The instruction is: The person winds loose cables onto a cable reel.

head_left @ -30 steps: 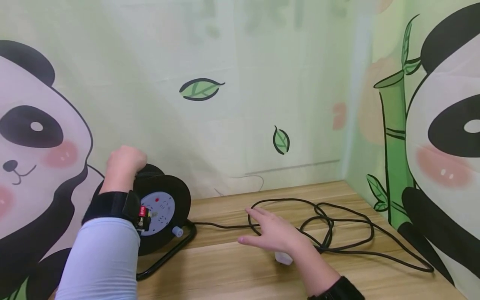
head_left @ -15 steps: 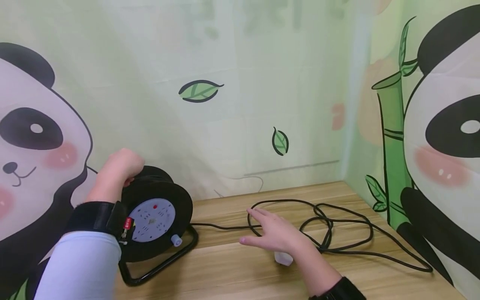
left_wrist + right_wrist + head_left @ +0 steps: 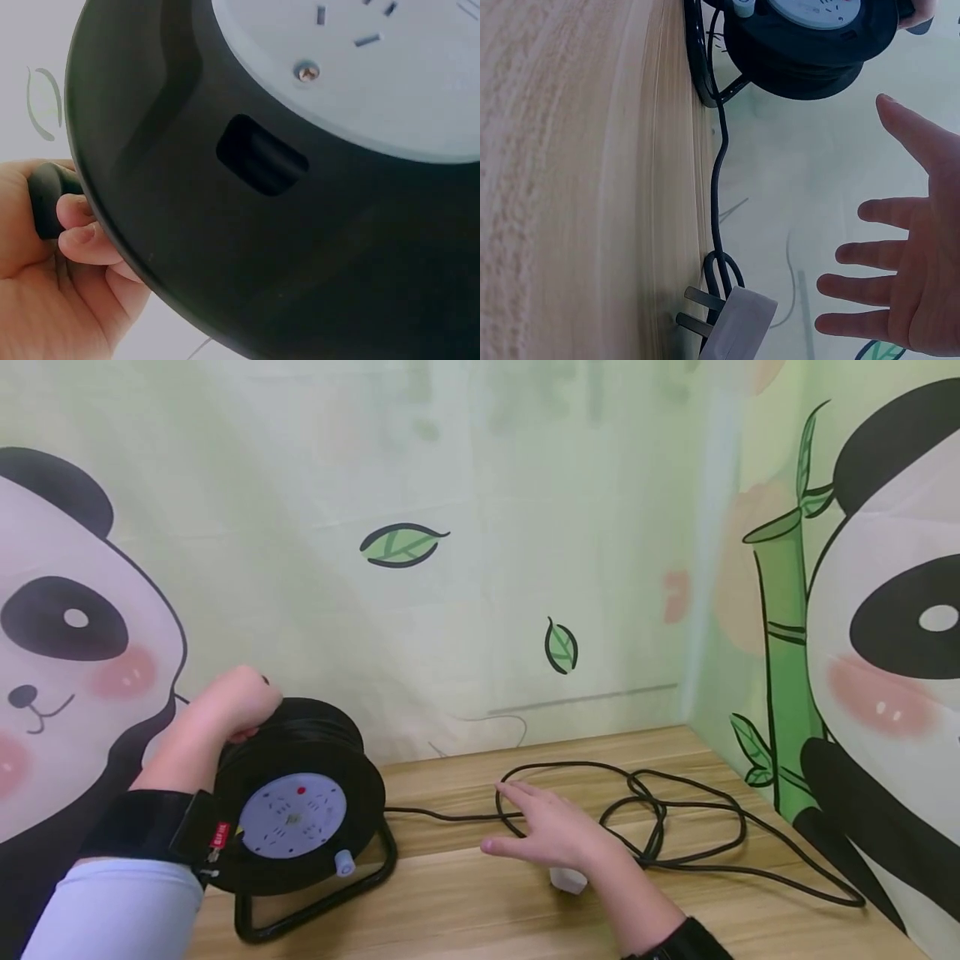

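Observation:
A black cable reel [image 3: 300, 752] with a pale blue socket face stands on the left part of the table on a tubular stand. The left hand [image 3: 240, 702] is at its upper left. In the left wrist view, the fingers curl around a black handle [image 3: 46, 202] behind the reel's rim. My right hand [image 3: 551, 831], fingers spread and thumb apart, hovers over the wooden table near the cable and holds nothing. A white plug [image 3: 567, 881] lies partly hidden beneath that hand; the right wrist view shows its metal prongs [image 3: 697, 311].
Black cable [image 3: 450, 817] runs from the reel to the right and lies in loose loops there. A wooden tabletop [image 3: 435, 902] carries everything. Behind it and to the right hang sheets printed with pandas, leaves and a bamboo stem [image 3: 783, 668].
My left forearm has swung left and lower, and the reel has turned and shifted slightly left, so more of its face and stand shows. The right hand has stayed nearly still.

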A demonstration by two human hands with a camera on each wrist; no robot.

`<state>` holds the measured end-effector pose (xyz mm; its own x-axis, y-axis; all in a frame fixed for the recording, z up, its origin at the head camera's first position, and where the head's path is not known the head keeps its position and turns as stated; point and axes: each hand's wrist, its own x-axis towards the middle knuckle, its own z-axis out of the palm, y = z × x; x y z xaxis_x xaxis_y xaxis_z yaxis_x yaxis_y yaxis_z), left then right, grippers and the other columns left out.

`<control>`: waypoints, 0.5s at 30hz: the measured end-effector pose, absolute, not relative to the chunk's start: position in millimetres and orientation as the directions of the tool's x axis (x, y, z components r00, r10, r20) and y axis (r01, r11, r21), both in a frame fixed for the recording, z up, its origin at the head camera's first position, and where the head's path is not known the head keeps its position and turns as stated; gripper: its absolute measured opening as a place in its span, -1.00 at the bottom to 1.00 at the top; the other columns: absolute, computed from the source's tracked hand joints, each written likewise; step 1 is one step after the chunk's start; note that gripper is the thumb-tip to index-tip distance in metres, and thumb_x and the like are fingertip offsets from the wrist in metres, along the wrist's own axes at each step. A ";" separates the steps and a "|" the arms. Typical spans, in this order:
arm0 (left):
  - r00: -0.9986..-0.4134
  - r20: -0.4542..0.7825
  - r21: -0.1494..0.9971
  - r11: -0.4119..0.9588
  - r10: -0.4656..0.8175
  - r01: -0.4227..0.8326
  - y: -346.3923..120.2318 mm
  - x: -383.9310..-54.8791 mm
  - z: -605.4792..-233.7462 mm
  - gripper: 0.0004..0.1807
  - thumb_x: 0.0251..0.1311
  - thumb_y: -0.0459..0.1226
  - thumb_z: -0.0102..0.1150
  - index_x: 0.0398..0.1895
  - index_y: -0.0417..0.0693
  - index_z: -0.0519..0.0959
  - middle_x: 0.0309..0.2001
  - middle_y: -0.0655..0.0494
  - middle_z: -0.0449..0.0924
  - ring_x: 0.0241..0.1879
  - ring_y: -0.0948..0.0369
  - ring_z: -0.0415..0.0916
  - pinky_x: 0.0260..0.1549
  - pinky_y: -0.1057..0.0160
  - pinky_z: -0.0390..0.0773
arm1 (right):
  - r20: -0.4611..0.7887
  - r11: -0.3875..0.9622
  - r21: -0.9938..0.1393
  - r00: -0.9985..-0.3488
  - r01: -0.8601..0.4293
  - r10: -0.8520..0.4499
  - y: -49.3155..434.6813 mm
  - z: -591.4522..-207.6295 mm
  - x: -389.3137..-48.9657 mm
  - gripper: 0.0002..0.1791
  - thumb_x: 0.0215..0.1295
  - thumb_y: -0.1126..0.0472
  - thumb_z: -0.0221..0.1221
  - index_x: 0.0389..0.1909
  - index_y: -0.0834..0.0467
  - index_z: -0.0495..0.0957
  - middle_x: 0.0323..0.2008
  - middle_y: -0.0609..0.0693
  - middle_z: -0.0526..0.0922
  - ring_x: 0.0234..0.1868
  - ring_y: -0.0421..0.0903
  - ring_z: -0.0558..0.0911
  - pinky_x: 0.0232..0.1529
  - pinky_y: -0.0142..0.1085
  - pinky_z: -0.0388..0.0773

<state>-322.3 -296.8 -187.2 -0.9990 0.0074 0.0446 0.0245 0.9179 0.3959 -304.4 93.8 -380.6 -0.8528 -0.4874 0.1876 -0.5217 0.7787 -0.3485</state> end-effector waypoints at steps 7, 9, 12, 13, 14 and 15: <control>-0.995 0.052 0.379 0.920 0.087 0.100 -296.3 -316.1 -187.2 -0.77 0.21 -0.31 -0.27 -0.36 -0.35 0.32 -0.72 0.06 0.28 -0.73 0.12 0.32 -0.67 0.17 0.43 | 0.193 0.775 -0.358 -0.853 -0.522 -0.485 95.7 -382.6 -305.5 0.04 0.02 -0.62 -0.06 0.44 -0.08 0.15 0.36 0.07 0.24 0.26 0.05 0.29 0.16 0.08 0.31; -0.993 0.047 0.385 0.915 0.108 0.118 -296.8 -314.2 -187.5 -0.70 0.21 -0.31 -0.26 -0.15 -0.44 0.26 -0.70 0.04 0.27 -0.73 0.12 0.31 -0.67 0.17 0.41 | 0.192 0.774 -0.360 -0.853 -0.521 -0.485 95.8 -382.3 -305.5 0.02 0.04 -0.59 -0.03 0.44 -0.07 0.15 0.36 0.08 0.24 0.26 0.05 0.29 0.17 0.07 0.30; -0.992 0.036 0.400 0.908 0.123 0.127 -298.4 -311.5 -188.2 -0.66 0.22 -0.29 -0.25 -0.07 -0.44 0.21 -0.70 0.05 0.27 -0.73 0.13 0.29 -0.67 0.17 0.39 | 0.185 0.776 -0.364 -0.856 -0.515 -0.482 96.2 -381.4 -305.2 0.02 0.05 -0.59 -0.03 0.44 -0.08 0.14 0.36 0.07 0.24 0.27 0.05 0.28 0.17 0.08 0.29; -0.991 0.033 0.408 0.904 0.129 0.131 -299.3 -310.6 -188.6 -0.68 0.23 -0.29 -0.25 -0.08 -0.42 0.22 -0.70 0.05 0.26 -0.73 0.13 0.28 -0.67 0.17 0.39 | 0.183 0.776 -0.364 -0.857 -0.515 -0.482 96.5 -381.4 -305.5 0.02 0.04 -0.59 -0.03 0.44 -0.07 0.14 0.36 0.07 0.24 0.27 0.05 0.28 0.17 0.08 0.29; -0.990 0.030 0.415 0.900 0.135 0.135 -300.1 -309.5 -189.0 -0.70 0.24 -0.29 -0.24 -0.10 -0.40 0.22 -0.70 0.05 0.26 -0.73 0.13 0.28 -0.67 0.16 0.38 | 0.180 0.777 -0.364 -0.857 -0.513 -0.482 96.6 -381.2 -305.5 0.03 0.03 -0.61 -0.05 0.44 -0.08 0.14 0.36 0.07 0.24 0.27 0.05 0.28 0.18 0.08 0.29; -0.989 0.031 0.420 0.896 0.143 0.143 -300.8 -308.3 -189.4 -0.72 0.24 -0.29 -0.24 -0.14 -0.38 0.23 -0.70 0.05 0.26 -0.74 0.14 0.28 -0.67 0.16 0.38 | 0.177 0.778 -0.364 -0.858 -0.512 -0.482 96.9 -381.1 -305.7 0.05 0.02 -0.63 -0.07 0.44 -0.08 0.14 0.36 0.08 0.24 0.27 0.05 0.28 0.17 0.08 0.29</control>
